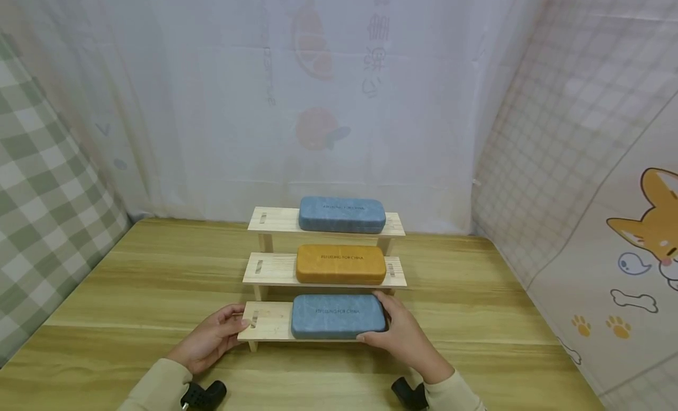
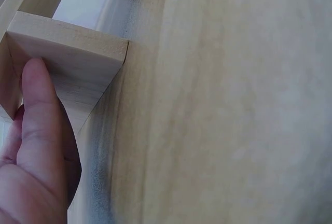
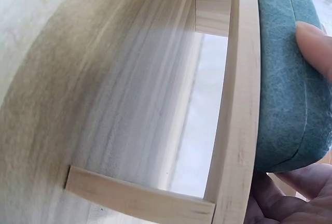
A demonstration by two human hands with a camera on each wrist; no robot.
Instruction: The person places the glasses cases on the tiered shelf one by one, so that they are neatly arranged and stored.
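Observation:
A light wooden three-tier display stand (image 1: 272, 321) bears a glasses case on each tier. On the lowest board lies a blue glasses case (image 1: 339, 317), toward the right. My right hand (image 1: 399, 334) grips this case around its right end, thumb at the front and fingers behind; the right wrist view shows the case (image 3: 282, 79) resting against the board. At the left end of the same board, my left hand (image 1: 214, 337) holds the stand, thumb by the board's edge. In the left wrist view a finger lies along the stand's leg (image 2: 72, 42); the other fingers are partly hidden.
A yellow glasses case (image 1: 341, 264) sits on the middle tier and another blue glasses case (image 1: 342, 214) on the top tier. The wood-grain table (image 1: 477, 317) extends to both sides. A white curtain (image 1: 212, 105) hangs behind, with a green checked cloth (image 1: 42, 193) at left.

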